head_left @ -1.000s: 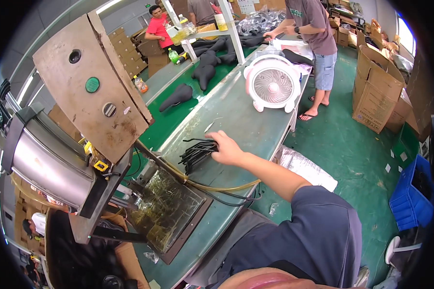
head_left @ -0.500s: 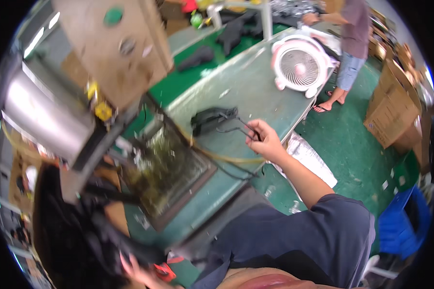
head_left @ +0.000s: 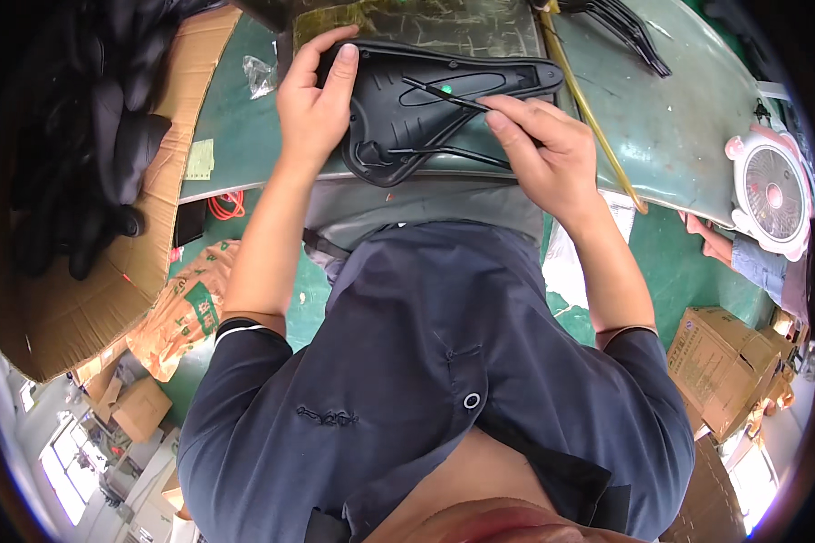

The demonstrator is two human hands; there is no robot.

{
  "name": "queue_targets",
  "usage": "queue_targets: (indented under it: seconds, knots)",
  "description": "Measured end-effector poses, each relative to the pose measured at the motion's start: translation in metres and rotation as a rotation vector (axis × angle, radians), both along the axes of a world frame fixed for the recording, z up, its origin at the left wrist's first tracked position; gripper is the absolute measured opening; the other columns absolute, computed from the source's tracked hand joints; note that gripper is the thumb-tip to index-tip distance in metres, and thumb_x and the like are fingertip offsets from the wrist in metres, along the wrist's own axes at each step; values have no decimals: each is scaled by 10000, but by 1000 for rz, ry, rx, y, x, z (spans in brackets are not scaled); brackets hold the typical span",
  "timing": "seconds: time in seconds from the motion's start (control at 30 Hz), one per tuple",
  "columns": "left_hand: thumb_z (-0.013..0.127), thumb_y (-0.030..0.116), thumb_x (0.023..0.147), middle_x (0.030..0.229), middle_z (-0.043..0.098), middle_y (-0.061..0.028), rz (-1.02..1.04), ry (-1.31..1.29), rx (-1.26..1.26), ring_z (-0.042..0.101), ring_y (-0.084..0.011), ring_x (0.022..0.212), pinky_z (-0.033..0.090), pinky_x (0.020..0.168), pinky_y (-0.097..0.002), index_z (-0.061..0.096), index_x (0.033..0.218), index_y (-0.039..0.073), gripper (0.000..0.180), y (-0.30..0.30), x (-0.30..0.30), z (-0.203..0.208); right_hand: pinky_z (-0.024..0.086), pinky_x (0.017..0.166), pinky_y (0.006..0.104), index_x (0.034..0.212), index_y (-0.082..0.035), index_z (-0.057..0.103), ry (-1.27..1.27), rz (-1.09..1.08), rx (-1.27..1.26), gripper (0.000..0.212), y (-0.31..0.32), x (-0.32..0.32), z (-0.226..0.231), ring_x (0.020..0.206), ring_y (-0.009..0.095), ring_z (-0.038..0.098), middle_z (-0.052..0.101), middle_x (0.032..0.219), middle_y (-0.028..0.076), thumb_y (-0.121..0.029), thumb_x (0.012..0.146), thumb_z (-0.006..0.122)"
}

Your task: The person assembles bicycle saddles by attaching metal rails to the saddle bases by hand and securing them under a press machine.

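Observation:
A black bicycle saddle (head_left: 367, 104) is held underside up at the table's near edge, its wide end to the left and its narrow nose to the right. My left hand (head_left: 317, 100) grips the wide end, thumb on top. My right hand (head_left: 552, 154) pinches a bent black saddle rail (head_left: 466, 152), whose two prongs lie over the saddle's underside. Whether the prong ends sit in the saddle's sockets, I cannot tell. More black rails (head_left: 625, 32) lie on the table at the far right.
A large open carton (head_left: 195, 100) with several black saddles (head_left: 118, 136) stands at left. Behind the held saddle is a clear-covered plate (head_left: 453, 27). A yellow hose (head_left: 598, 127) crosses the table (head_left: 688, 118). At right are a white fan (head_left: 774, 190) and a cardboard box (head_left: 724, 362).
My left hand has come from beside the carton and now holds a saddle. My right hand has brought the rail from near the other rails to the saddle. The view has turned downward.

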State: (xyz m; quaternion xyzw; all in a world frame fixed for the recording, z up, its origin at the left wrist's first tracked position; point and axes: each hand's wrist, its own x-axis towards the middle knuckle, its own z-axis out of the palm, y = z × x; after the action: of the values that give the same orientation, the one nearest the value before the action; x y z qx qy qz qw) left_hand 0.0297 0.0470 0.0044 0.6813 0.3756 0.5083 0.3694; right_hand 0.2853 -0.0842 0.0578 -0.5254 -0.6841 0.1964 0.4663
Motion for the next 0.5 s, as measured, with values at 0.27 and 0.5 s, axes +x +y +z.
queue_targets:
  seconds: [0.27,0.5]
  knots:
    - [564,176,1163,1071,761,16,151,-216,-106,500,-7,761,428,693,-190,743,1229,-30,280,-10,17,2,531,589,381,1113,-100,827,-103,15,38,164,22,-13,-15,638,275,668,675,746,70,-160,963,803]
    - [504,164,1180,1049,756,22,178,-136,-38,396,24,688,334,614,-181,747,1255,-35,323,10,19,-9,520,540,400,997,-163,828,-283,57,154,98,64,-19,1,620,274,659,617,707,32,-200,906,833]
